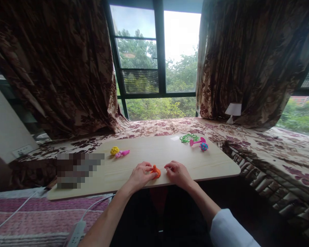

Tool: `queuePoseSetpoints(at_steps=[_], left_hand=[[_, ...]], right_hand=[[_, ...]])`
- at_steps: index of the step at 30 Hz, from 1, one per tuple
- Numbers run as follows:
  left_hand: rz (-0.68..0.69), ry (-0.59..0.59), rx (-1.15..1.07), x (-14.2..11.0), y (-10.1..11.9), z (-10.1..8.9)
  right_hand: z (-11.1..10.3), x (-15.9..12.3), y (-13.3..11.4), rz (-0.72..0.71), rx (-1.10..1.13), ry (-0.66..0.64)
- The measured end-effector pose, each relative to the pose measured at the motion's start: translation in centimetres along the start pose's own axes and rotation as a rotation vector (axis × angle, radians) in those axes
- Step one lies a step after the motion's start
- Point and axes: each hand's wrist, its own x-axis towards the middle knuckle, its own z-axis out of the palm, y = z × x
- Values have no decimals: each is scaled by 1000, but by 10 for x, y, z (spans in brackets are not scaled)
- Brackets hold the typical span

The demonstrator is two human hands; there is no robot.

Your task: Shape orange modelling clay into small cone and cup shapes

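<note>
Near the front edge of the table, a small orange toy (155, 172) with a stubby knob on top rests on the surface. My left hand (141, 175) closes its thumb and fingertips on the toy's left side. To the right, apart from the toy, my right hand (179, 174) hovers low over the table with loosely bent fingers. Nothing shows between its thumb and fingers, which look slightly apart. The toy's exact kind is too small to tell.
On the pale wooden table (149, 151) lie a yellow knobbly toy (114, 150), a pink toy (122, 153), green linked rings (186, 138), a pink dumbbell-shaped toy (197, 141) and a blue spiky ball (204, 146). A blurred patch covers the left. A power strip (76, 234) lies lower left.
</note>
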Motion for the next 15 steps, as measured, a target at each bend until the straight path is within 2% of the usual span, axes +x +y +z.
queuePoseSetpoints(at_steps=[2, 4, 7, 9, 11, 13, 15], left_hand=[[-26, 6, -46, -2, 4, -3], [-75, 35, -252, -5, 7, -9], [-238, 130, -875, -13, 14, -24], [-308, 135, -1275, -23, 20, -32], [-325, 98, -1550, -33, 28, -35], [-337, 64, -1701, -43, 34, -33], [-335, 39, -1733, -49, 37, -28]], right_hand=[[-1, 0, -2, 14, -2, -4], [-2, -1, -4, 6, 5, 1], [-1, -2, -3, -32, 28, 16], [0, -3, -2, -41, 43, 21], [2, -4, -1, -45, 55, 23], [3, -4, -1, -48, 67, 21], [3, -4, -2, -49, 75, 17]])
